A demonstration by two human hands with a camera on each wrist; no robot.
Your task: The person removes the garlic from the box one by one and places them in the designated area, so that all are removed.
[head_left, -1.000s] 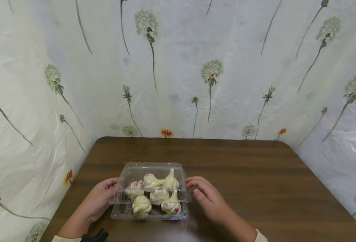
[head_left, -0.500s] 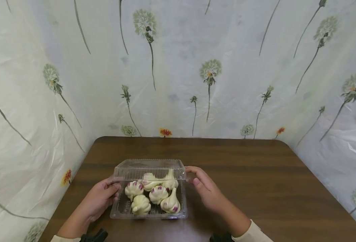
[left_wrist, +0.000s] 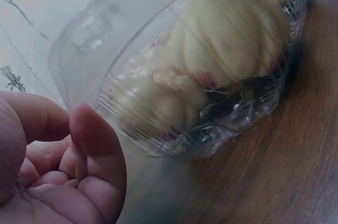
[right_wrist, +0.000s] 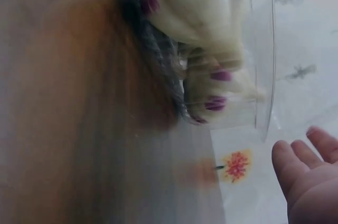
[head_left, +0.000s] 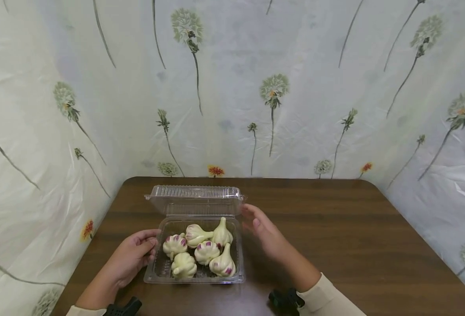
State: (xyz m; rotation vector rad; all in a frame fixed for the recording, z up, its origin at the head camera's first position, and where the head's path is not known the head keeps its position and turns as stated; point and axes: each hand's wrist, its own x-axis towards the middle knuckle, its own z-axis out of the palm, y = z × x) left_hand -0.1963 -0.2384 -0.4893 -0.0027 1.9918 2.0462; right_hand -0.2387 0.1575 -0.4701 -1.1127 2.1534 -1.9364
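Note:
A clear plastic clamshell container (head_left: 151, 277) sits on the table, its hinged lid (head_left: 197, 192) swung up and back. Inside lie several garlic bulbs (head_left: 184, 265), cream with purple patches. At the container's left side, my left hand (head_left: 135, 252) pinches the rim between thumb and forefinger; the left wrist view shows the fingertips meeting at the rim's corner. My right hand (head_left: 268, 235) is beside the lid's right end, fingers extended and loosely bent. In the right wrist view, its fingertips (right_wrist: 282, 152) stand apart from the container's rim.
The brown wooden table (head_left: 335, 245) reaches back to a pale curtain (head_left: 224, 87) printed with dandelions, which also runs along both sides. A black strap is on each wrist (head_left: 123, 307). The right wrist view is partly blurred.
The lid has swung up and away to the back, uncovering the garlic bulbs. My right hand has moved up and back with it, while the left hand has stayed at the container's left side.

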